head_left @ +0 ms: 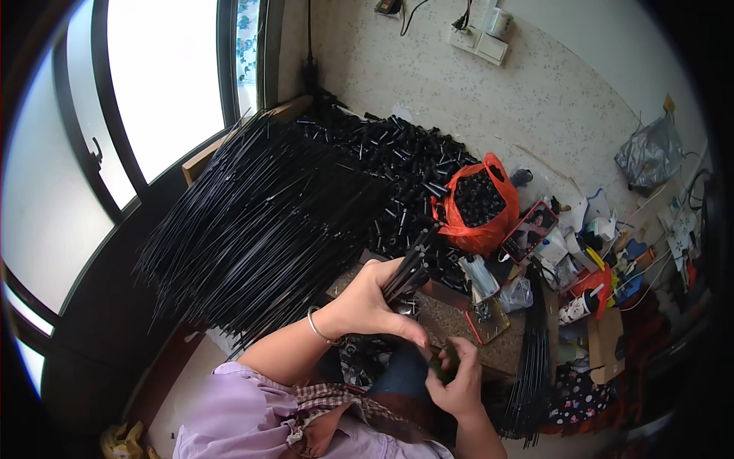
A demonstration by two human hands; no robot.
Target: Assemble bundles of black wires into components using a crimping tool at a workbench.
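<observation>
My left hand [375, 300] is closed around a small bunch of black rods [413, 266], their ends pointing up and away from me. Its thumb stretches toward my right hand [461, 386]. That hand is closed on a tool with dark green handles [446, 366]; its working end is mostly hidden, so its kind is unclear. Both hands are above my lap, at the near edge of a brown work surface [443, 314]. Beyond the left hand lies a large heap of long, thin black rods [267, 214]. Short black tubular pieces [397, 153] are piled behind it.
A red plastic bag [489, 239] full of small black pieces stands near a propped phone [530, 231]. A bundle of thin black rods [535, 359] hangs over the right edge. Beside it are a patterned cup [577, 307] and a cardboard box [604, 348]. Windows [164, 69] line the left.
</observation>
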